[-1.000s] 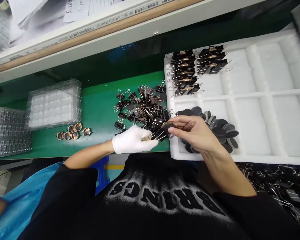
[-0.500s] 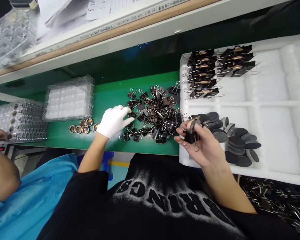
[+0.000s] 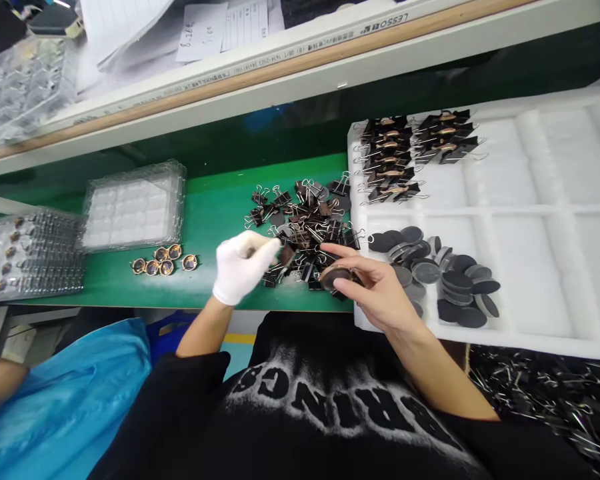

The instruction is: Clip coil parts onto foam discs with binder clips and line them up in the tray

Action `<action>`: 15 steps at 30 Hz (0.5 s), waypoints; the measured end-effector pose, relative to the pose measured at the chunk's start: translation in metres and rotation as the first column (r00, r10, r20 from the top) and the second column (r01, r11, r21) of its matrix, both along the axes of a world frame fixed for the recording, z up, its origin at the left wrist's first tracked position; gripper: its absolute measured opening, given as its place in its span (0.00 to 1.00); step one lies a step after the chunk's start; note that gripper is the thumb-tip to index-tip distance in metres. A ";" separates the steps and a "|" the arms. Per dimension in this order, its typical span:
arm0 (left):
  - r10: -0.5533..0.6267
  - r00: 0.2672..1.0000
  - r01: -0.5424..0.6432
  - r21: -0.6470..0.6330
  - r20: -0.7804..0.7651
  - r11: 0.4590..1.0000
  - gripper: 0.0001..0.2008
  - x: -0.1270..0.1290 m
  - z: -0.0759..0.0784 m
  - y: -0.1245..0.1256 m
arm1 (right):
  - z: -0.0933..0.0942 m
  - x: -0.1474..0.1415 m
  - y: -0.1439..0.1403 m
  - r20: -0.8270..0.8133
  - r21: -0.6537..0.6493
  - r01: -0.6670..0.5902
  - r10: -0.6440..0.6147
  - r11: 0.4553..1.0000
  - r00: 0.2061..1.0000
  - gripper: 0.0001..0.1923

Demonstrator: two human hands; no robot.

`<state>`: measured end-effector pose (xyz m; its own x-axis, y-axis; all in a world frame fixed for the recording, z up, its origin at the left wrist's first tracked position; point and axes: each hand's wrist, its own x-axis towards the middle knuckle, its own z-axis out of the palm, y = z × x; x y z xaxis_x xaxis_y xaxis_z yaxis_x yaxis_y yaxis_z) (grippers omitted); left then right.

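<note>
My left hand (image 3: 241, 268), in a white glove, hovers over the near edge of a pile of black binder clips (image 3: 305, 223) on the green mat. Its fingers are closed on one clip, held out toward my right hand. My bare right hand (image 3: 377, 293) pinches a round dark disc piece (image 3: 336, 277) between thumb and fingers, just left of the white foam tray (image 3: 530, 220). The two hands are a few centimetres apart.
The foam tray holds rows of clipped assemblies (image 3: 393, 157) and a heap of grey discs (image 3: 445, 277). On the left lie clear blister trays (image 3: 135, 207), several copper rings (image 3: 163, 263) and a co-worker's blue sleeve (image 3: 55, 400). Loose clips (image 3: 545, 393) fill a bin lower right.
My left hand reached out open to the clip pile, then drew back closed toward my right hand. My right hand turned and lowered the disc piece toward the mat's edge.
</note>
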<state>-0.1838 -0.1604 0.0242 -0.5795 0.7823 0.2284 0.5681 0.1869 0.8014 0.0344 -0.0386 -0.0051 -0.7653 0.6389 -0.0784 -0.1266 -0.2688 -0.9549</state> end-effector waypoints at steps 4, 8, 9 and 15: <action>-0.137 0.939 0.169 -0.076 0.315 0.983 0.21 0.036 0.008 0.013 | 0.008 0.001 0.000 -0.038 0.114 -0.127 0.132 0.985 0.991 0.08; -0.313 0.949 0.302 -0.185 -0.033 0.935 0.21 0.031 0.014 0.018 | 0.011 0.009 0.005 0.034 0.168 -0.115 0.111 0.979 0.993 0.08; -0.376 0.918 0.338 -0.244 -0.128 0.909 0.21 0.028 0.016 0.017 | 0.012 0.012 0.007 0.041 0.186 -0.127 0.122 0.974 0.992 0.07; -0.563 0.793 0.392 -0.514 -0.232 0.763 0.33 0.024 0.032 0.021 | 0.023 0.021 0.022 0.081 0.267 -0.219 0.205 0.939 0.975 0.06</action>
<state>-0.1600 -0.1394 0.0560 -0.0466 0.9958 -0.0790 0.8977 0.0764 0.4340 0.0550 -0.0171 0.0175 -0.8847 0.4649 0.0330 -0.0439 -0.0126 -0.9990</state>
